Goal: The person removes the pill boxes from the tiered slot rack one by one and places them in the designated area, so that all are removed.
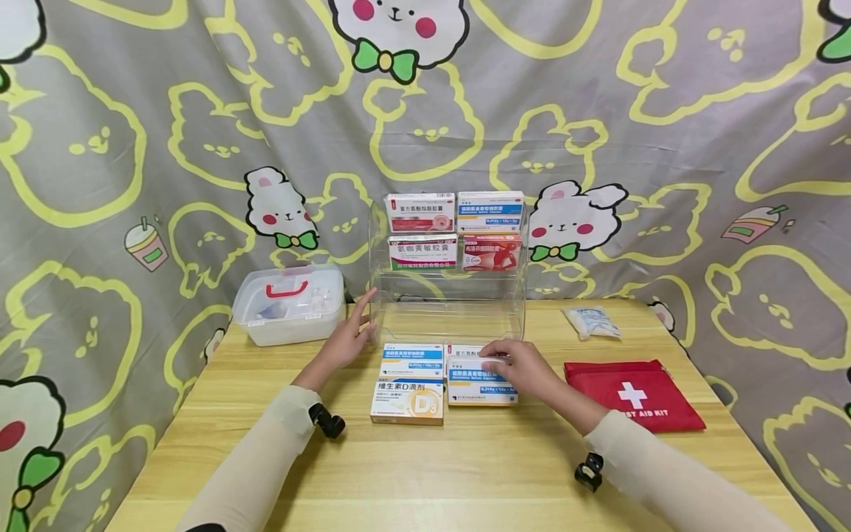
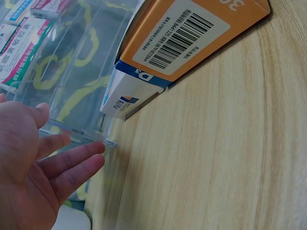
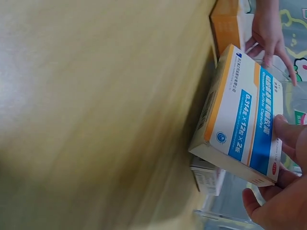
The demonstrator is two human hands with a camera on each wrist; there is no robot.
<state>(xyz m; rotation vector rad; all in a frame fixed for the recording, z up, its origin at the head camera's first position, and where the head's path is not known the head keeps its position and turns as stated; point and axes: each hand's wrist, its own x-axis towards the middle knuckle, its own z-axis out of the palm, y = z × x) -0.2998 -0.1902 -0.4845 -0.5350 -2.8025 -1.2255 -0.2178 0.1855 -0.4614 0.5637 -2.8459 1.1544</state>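
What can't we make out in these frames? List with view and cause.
Most of the rear white box: head view, behind the blue-and-white box and right hand.
Lower left of the red pouch: head view, behind the right forearm.
Inside of the plastic case: head view, blurred by its cloudy walls.
Print on the packet: head view, too small.
Upper part of the vitamin D box: left wrist view, cut off by the top edge.

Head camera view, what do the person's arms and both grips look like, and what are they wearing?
The left sleeve and right sleeve are long, plain and pale beige. A small black device sits by each cuff: the left device and the right device. The left grip and right grip are bare, without gloves.
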